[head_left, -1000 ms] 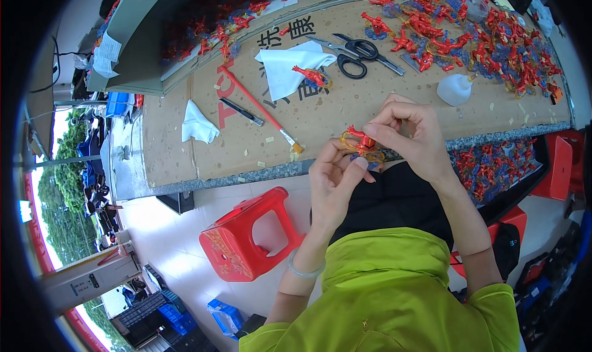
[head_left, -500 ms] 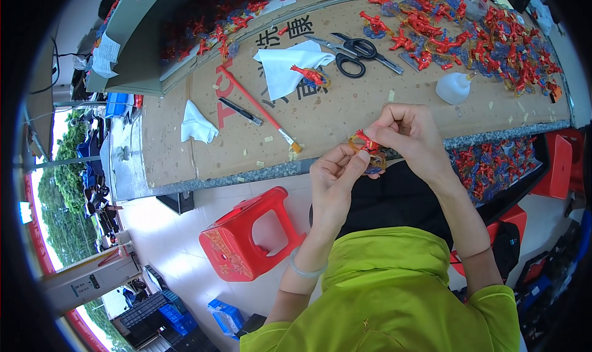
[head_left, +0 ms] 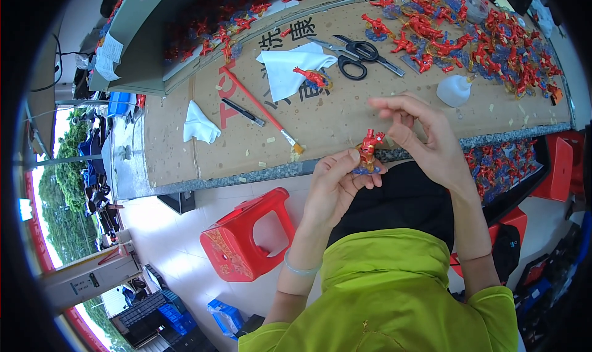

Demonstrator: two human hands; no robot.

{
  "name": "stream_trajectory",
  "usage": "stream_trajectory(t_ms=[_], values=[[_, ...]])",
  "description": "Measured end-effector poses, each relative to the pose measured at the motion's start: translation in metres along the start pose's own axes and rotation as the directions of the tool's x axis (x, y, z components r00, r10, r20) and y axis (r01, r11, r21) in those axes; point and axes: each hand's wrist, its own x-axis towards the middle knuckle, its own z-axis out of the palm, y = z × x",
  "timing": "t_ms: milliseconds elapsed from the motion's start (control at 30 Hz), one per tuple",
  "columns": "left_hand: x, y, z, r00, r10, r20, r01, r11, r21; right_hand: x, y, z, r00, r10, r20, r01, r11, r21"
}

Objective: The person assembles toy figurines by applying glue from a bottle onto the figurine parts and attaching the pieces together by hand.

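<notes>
Counter (head_left: 203, 157) ahead, red figure (head_left: 370, 147) held just by its near edge, long axis roughly upright, gripped low by left hand (head_left: 334, 182), right hand (head_left: 428, 135) apart, just to its right, fingers loosely open.

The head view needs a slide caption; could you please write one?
Left hand holding a red figurine near the bench edge, right hand apart, red-handled brush on cardboard.

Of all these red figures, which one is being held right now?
The upright red figure in the left hand, the only one touched; the right hand, open, holds none.
</notes>
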Motion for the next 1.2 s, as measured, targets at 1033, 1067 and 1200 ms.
stream_trajectory(t_ms=[1033,1067,1200], values=[[-0.001,-0.021,0.025,0.722,0.684,-0.099,-0.419,0.547,0.725,-0.017,0.033,0.017,0.949,-0.305,-0.082,0.300,0.952,-0.060],[-0.001,-0.022,0.025,0.718,0.689,-0.096,-0.422,0.541,0.728,-0.017,0.033,0.017,0.949,-0.304,-0.082,0.299,0.952,-0.063],[0.001,-0.023,0.020,0.698,0.712,-0.071,-0.449,0.514,0.731,-0.017,0.036,0.019,0.943,-0.316,-0.102,0.311,0.949,-0.057]])
